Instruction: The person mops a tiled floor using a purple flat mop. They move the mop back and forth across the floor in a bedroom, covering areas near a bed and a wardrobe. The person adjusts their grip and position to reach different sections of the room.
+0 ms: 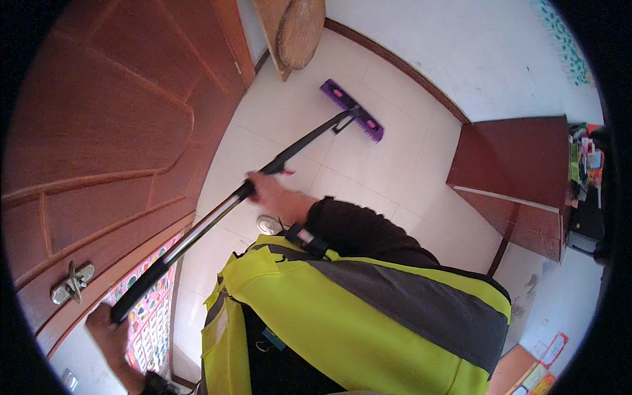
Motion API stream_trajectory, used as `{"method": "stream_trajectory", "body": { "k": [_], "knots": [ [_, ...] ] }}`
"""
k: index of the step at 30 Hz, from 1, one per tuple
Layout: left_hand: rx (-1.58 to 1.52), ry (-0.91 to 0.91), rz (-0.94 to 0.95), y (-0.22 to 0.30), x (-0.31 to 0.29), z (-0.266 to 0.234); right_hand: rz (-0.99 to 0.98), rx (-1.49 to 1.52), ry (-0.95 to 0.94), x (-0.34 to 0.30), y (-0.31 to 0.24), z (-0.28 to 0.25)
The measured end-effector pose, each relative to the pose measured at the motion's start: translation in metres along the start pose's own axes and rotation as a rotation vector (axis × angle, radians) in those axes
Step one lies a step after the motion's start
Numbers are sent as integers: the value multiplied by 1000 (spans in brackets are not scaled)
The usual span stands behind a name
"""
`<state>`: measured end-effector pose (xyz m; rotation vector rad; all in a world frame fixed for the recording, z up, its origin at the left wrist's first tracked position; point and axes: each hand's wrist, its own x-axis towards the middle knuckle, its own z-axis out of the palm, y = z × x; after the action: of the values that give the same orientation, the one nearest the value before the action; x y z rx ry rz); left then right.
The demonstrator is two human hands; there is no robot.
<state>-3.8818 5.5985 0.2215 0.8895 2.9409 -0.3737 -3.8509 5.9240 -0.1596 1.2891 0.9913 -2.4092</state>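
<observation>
A long-handled mop (207, 220) slants across the view, its pole part black and part silver. Its wide head (352, 110), black with pink clips and a purple serrated edge, rests on the tiled floor (388, 168) at the far side. My right hand (263, 191) is closed round the pole near its middle. At the lower left, my left hand (108, 329) grips the black top end of the handle. The right arm has a dark sleeve, and a yellow-and-grey reflective vest (368, 296) covers my body.
A brown panelled door (118, 125) with a metal handle (74, 283) stands at left, close to my left hand. Beyond the mop head, wooden boards (299, 36) lean near the wall. A reddish-brown cabinet (503, 171) stands at right. A colourful poster (151, 316) is beside the pole.
</observation>
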Motion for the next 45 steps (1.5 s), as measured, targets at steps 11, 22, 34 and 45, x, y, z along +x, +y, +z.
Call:
{"method": "stream_trajectory", "body": {
  "k": [11,22,34,45],
  "knots": [
    [-220,-286,556,277,154,58,-219,-37,644,3,-154,-195],
    [45,-454,395,165,12,48,-132,-705,455,-7,-21,-152],
    [320,-519,208,-84,-196,55,307,-372,71,-78,226,63],
    [308,272,6,-154,-214,-26,150,492,-222,-162,217,138]
  ]
}}
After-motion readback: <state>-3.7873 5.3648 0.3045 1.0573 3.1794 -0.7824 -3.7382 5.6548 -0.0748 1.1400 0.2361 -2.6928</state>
